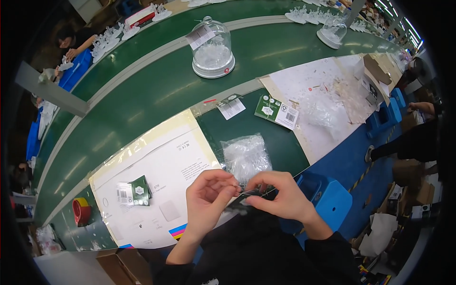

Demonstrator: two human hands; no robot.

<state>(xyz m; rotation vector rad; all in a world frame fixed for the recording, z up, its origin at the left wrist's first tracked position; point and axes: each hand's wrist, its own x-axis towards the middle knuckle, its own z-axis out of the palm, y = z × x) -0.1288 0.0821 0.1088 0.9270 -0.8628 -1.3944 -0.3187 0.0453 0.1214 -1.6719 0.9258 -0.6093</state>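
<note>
My left hand (pixel 207 198) and my right hand (pixel 278 193) meet at the table's near edge, fingertips pinched together on a thin wire-like piece (pixel 247 191) stretched between them. What the piece is stays too small to tell. Just beyond my fingers lies a clear plastic bag (pixel 245 155) of small transparent parts on the green table (pixel 156 90). A large white printed sheet (pixel 161 185) lies under my left hand, with a small green and white card (pixel 135 192) on it.
A glass dome on a white base (pixel 212 49) stands on the green conveyor, a second dome (pixel 332 32) farther right. Green tag cards (pixel 277 111) lie ahead. A blue stool (pixel 327 197) stands at my right, tape rolls (pixel 81 210) at left. Other people work nearby.
</note>
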